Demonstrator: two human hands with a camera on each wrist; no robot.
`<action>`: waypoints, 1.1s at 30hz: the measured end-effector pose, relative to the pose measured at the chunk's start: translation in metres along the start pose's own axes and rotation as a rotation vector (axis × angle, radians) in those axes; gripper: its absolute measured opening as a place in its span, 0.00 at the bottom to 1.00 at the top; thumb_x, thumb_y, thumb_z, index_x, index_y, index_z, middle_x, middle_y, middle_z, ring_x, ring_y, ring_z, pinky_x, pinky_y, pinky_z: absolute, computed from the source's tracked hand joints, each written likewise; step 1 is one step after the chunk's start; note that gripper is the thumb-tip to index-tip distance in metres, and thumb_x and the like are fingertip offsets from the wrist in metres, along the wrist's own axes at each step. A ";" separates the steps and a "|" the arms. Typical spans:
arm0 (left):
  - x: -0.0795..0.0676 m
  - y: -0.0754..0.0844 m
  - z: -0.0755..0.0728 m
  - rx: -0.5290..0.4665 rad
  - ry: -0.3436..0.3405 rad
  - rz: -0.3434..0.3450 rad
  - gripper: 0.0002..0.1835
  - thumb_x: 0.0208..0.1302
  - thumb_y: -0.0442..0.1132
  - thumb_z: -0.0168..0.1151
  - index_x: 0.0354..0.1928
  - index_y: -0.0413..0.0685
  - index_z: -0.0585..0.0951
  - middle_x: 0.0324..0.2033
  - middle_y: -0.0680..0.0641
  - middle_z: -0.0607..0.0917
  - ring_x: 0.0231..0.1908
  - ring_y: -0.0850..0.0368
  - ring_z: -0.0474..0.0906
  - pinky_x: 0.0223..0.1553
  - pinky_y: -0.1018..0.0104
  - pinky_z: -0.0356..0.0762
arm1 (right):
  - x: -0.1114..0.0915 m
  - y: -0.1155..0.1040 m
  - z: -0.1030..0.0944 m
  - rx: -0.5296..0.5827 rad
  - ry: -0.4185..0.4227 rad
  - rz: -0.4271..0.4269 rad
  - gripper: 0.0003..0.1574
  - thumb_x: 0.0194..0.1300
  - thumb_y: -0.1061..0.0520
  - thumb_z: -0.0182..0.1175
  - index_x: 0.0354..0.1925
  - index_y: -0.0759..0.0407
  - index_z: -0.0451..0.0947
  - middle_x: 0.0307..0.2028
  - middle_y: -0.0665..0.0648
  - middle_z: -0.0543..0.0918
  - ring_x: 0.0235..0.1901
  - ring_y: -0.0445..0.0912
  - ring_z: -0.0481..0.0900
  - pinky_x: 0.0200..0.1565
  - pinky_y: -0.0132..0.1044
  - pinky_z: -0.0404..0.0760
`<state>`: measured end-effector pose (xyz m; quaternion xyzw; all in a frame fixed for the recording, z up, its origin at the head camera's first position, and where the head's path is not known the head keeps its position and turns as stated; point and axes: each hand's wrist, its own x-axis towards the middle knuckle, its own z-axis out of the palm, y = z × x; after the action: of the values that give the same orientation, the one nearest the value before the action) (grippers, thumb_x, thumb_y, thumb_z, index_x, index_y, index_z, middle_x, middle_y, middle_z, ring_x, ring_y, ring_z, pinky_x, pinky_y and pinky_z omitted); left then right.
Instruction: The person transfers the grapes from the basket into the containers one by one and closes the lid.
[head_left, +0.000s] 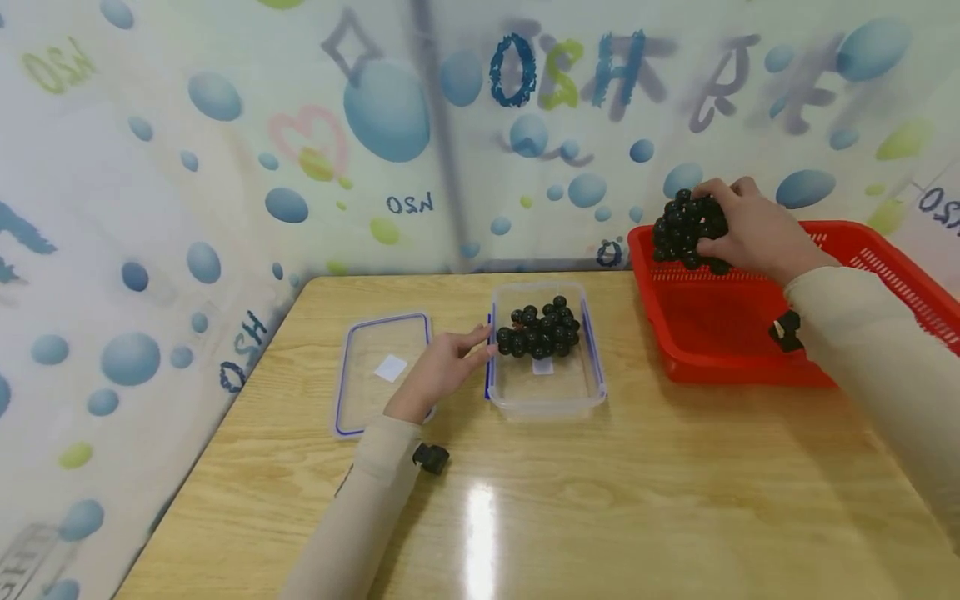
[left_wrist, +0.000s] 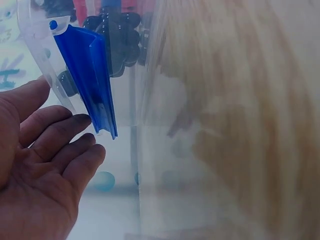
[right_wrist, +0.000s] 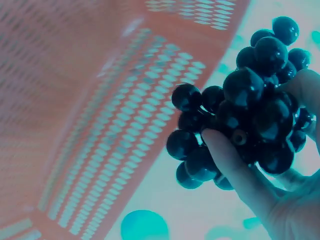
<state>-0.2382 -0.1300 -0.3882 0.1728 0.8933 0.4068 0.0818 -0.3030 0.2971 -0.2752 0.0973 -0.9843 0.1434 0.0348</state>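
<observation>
We've got a bunch of dark grapes up in the right hand, over the back left corner of the red basket, which sits on the right side of the desk toward its back edge. Handling guess: light, each grape firm-skinned but squashable, the bunch as a whole floppy and lumpy; glossy skins look slick, and single grapes could pop off if we squeeze. We'd take hold across the thick middle with a wide, gentle grip; no clear stem visible to hang it by. Right hand does roughly that: thumb on one side, fingers round the other, grasping the bunch. Left hand is empty, fingers mostly straight and slightly spread, tips at the blue flap on the left edge of the clear box; we can't tell if they touch or just hover. Box stands near the desk's back edge, with a second bunch lying toward its back end. Box looks like thin stiff plastic, light, likely to slide if bumped; brace it by the side wall. Lid lies flat left of it, nearer the desk's left edge.
</observation>
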 end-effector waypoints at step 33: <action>-0.001 -0.001 0.004 -0.017 0.023 0.027 0.27 0.73 0.50 0.57 0.68 0.45 0.71 0.68 0.41 0.67 0.66 0.44 0.65 0.66 0.52 0.61 | -0.035 -0.104 0.012 0.050 0.228 -0.379 0.30 0.62 0.61 0.61 0.61 0.52 0.68 0.56 0.68 0.65 0.26 0.56 0.76 0.31 0.49 0.82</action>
<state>-0.2359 -0.1280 -0.3916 0.1794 0.8882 0.4175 0.0673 -0.2481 0.2026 -0.2616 0.2646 -0.9342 0.1685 0.1699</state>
